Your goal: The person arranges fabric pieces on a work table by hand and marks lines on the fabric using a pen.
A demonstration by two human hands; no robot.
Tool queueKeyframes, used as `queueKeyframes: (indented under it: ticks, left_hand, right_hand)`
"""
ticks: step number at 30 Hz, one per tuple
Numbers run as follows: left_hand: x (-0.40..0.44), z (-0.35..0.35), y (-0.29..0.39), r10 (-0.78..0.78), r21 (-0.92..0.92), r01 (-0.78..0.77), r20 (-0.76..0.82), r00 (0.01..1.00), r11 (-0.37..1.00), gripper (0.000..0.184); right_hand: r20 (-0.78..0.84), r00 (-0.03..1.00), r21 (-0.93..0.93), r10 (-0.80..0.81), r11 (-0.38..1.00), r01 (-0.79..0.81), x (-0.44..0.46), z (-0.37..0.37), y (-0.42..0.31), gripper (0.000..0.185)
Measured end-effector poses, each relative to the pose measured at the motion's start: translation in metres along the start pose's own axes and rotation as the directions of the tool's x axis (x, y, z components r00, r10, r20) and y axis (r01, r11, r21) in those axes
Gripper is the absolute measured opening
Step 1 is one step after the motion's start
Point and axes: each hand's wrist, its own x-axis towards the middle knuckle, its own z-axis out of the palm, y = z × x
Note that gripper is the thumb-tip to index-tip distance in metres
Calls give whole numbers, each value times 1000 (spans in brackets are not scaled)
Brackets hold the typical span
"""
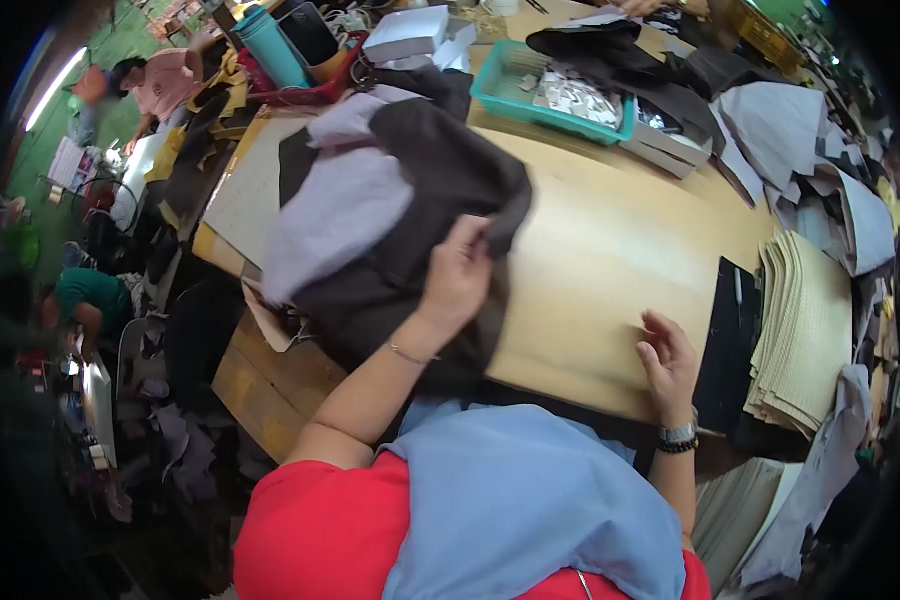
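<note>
The floppy dark cloth with a pale lilac side (430, 160) lies bunched on the left part of the pale work board (610, 260). The left hand (457, 278) pinches its edge; handling the cloth seems the step now. The right hand (668, 368) is empty, fingers loosely spread. Moving such floppy cloth probably calls for both hands. Beyond sits a teal basket (488, 95).

The head-worn camera looks forward and steeply down past the wearer's clothes (530, 500), near above the left hand (458, 275), right hand (667, 362) and tabletop (610, 270); its wide, rounded view reaches people (170, 85) at left.
</note>
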Motion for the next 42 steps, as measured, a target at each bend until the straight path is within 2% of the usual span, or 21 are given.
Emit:
queueKeyframes:
  ticks: [2, 3, 5, 8, 10, 11, 12, 15, 18, 21, 25, 26, 27, 29, 30, 32, 34, 37, 39, 41, 42]
  left_hand:
    - [-12, 41, 11, 146, -66, -132, 302, 942, 989, 30]
    - [-19, 54, 17, 215, -32, -229, 493, 843, 973, 35]
    - [-28, 61, 37, 316, 154, -519, 639, 702, 841, 41]
    - [-15, 35, 33, 422, 293, -607, 501, 756, 739, 51]
    - [-10, 10, 25, 352, 713, -417, 248, 902, 564, 58]
    - [-6, -3, 14, 310, 809, -288, 139, 941, 512, 60]
    - [-3, -13, -1, 278, 881, -150, 22, 960, 449, 63]
    - [-4, -34, -30, 222, 908, -124, 35, 974, 400, 50]
    - [-3, -33, -29, 79, 798, -77, 37, 996, 598, 36]
    - [-1, -20, -15, 242, 829, -150, 19, 970, 538, 22]
    - [2, -16, 9, 462, 880, -241, 29, 887, 409, 17]
    - [5, -21, 10, 494, 854, -292, 48, 868, 430, 17]
    - [3, -25, 10, 381, 763, -217, -41, 924, 609, 16]
    - [-3, -30, 10, 82, 504, -1, -138, 987, 864, 16]
    - [-7, -23, 25, 152, 364, -97, -125, 981, 927, 16]
    - [-10, -16, 25, 175, 239, -139, -134, 975, 961, 17]
    - [-13, -9, 22, 186, 100, -175, -113, 976, 979, 17]
    - [-19, 4, 21, 158, -119, -150, 57, 986, 982, 17]
    - [-30, 16, 36, 76, -142, -37, 277, 958, 989, 19]
    - [-37, 33, 48, 250, -74, -247, 501, 829, 966, 20]
    - [-41, 38, 47, 274, -52, -308, 610, 743, 950, 21]
  right_hand:
    - [49, 999, 271, 22, 962, -34, 8, 14, -14, 63]
    - [96, 995, 434, 36, 898, -74, 13, 20, -21, 69]
    - [-44, 998, 67, -37, 997, 40, 24, 26, -21, 64]
    - [-163, 986, -49, -31, 999, 23, 26, 9, -13, 56]
    - [-260, 965, -228, -47, 974, -13, 20, -14, -2, 52]
    - [-303, 952, -153, 48, 983, -98, 17, -20, -16, 53]
    - [-358, 933, -168, 18, 982, -83, 15, -26, -16, 53]
    - [-498, 850, -325, -169, 946, -3, 12, -42, -5, 54]
    - [-495, 782, -507, -379, 857, 95, 15, -39, -19, 49]
    - [-289, 786, -656, -546, 712, 253, 24, -19, -45, 46]
    - [-65, 824, -705, -562, 610, 361, 36, 8, -74, 47]
    - [-80, 827, -716, -557, 609, 341, 43, 9, -73, 47]
    - [-124, 781, -702, -611, 611, 366, 59, 2, -73, 50]
    - [-332, 868, -585, -368, 803, 117, 91, -20, -81, 58]
    - [-310, 857, -662, -412, 741, 117, 122, -49, -60, 66]
    - [-349, 934, -385, -72, 920, -73, 173, -98, -48, 73]
    - [-392, 911, -350, 129, 895, -277, 205, -120, -57, 70]
    - [-155, 947, -225, -280, 944, 242, 207, -77, -81, 68]
    - [260, 661, -336, -704, 575, 746, 166, -33, -103, 88]
    - [722, 350, -230, -597, 269, 935, 122, -3, -139, 94]
    - [789, 342, -214, -510, 293, 932, 104, 11, -132, 89]
